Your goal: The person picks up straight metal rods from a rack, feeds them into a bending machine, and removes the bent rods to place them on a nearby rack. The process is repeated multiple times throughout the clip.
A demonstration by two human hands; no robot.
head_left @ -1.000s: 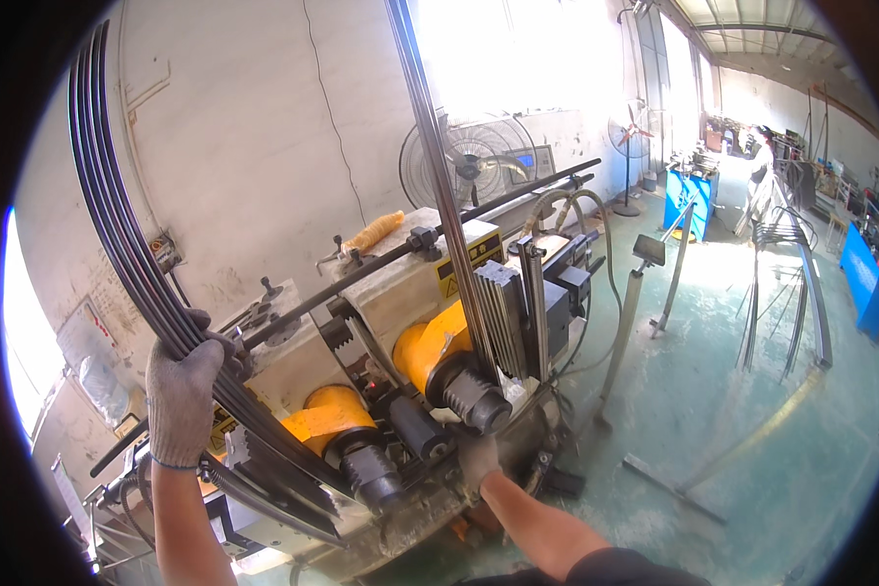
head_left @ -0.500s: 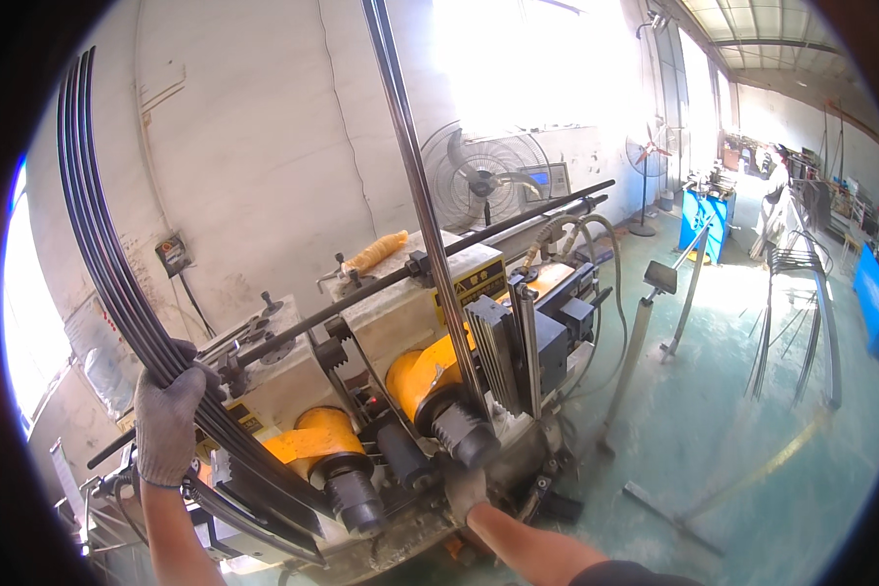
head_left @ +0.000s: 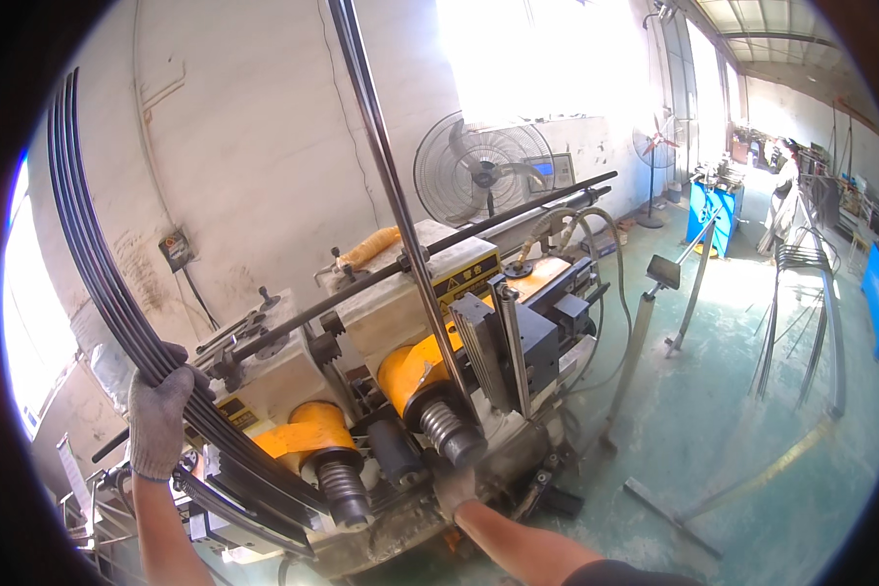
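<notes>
My left hand, in a grey knitted glove, is closed round a bundle of long, thin dark metal bars. The bars rise toward the upper left, and their lower ends slant down by the machine's front. My right hand is gloved too and reaches low at the machine, beneath a dark ribbed roller; its fingers are hidden. A second ribbed roller is nearer my left hand. Both rollers sit by yellow guards. Shiny long metal bars stand tilted behind the right roller.
A dark horizontal rod crosses above the machine. A fan stands by the wall. To the right are a metal stand and a rack with long bars. A person stands far off by a blue cabinet.
The view has shifted slightly. The tilted bars behind the right roller lean further left at the top. My left hand keeps its hold on the bundle, and my right hand stays low beneath the roller.
</notes>
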